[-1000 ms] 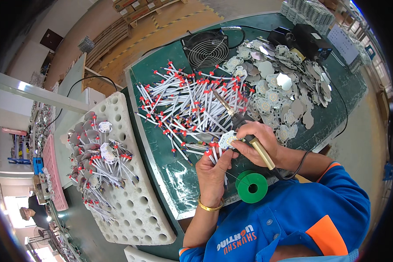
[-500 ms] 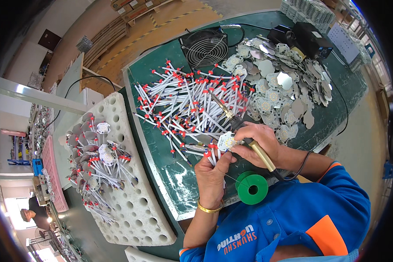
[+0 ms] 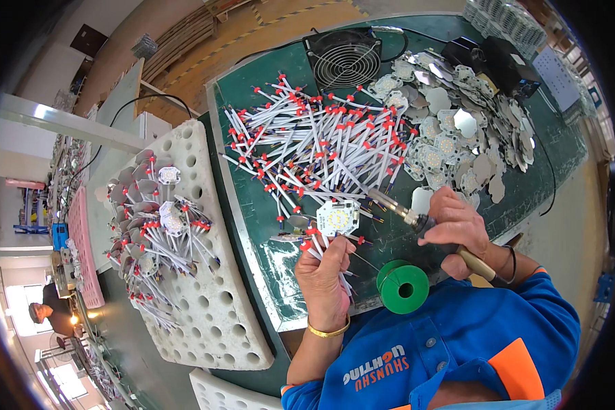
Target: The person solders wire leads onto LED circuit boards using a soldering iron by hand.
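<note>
My left hand (image 3: 323, 281) is closed around a small bundle of white cables (image 3: 310, 247) with red collars. At its fingertips a white LED board (image 3: 337, 217) with yellow chips lies face up above the bundle. From a green solder spool (image 3: 389, 295) a thin strand runs up to these fingers. My right hand (image 3: 460, 229) grips a soldering iron (image 3: 424, 224) with a gold-coloured handle end. The iron's tip points up and left, apart from the board. Just beyond both hands spreads a heap of white cables (image 3: 324, 147) with red collars.
Loose LED boards and metal discs (image 3: 451, 130) are piled at the right. A black fan (image 3: 345, 61) and black boxes (image 3: 502, 65) stand at the back. On the left, a white perforated foam slab (image 3: 215, 301) carries wired boards (image 3: 171, 219). A person (image 3: 56, 311) is far left.
My right hand has moved right, off the LED board, and shifted its hold on the soldering iron. The board now shows fully at my left fingertips. The whole view has shifted slightly.
</note>
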Demonstrator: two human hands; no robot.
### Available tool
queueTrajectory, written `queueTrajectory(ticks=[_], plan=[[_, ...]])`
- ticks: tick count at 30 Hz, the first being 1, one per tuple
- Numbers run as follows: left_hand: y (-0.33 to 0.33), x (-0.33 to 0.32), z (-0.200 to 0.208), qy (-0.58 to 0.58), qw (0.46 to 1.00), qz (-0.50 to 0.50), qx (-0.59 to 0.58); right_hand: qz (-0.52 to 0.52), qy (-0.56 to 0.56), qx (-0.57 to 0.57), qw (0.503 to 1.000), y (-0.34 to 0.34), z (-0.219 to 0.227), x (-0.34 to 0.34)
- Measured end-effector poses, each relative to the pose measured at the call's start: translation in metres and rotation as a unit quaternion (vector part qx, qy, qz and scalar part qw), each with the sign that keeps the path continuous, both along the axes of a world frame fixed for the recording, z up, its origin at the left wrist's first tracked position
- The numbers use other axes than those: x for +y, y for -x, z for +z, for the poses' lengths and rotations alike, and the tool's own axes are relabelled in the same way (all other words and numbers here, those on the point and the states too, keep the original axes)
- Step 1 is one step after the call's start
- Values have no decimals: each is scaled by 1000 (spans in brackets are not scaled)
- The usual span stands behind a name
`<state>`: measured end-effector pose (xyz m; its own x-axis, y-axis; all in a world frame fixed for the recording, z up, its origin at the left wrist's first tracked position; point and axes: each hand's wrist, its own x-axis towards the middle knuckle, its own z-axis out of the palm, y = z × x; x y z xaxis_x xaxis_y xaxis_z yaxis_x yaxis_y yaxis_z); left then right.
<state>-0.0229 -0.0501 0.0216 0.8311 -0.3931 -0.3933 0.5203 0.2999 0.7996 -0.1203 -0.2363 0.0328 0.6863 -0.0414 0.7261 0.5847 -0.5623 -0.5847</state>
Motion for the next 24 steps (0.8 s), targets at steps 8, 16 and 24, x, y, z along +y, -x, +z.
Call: queueTrajectory(ticks=[8,16,24], plan=[[8,12,8,-10,1000,4,-11,86,-23,16,996,4,8,9],[12,12,9,12,1000,4,0,88,-30,9,996,6,2,17],[12,13,8,2,1000,-10,3,85,-26,18,996,4,1,19]])
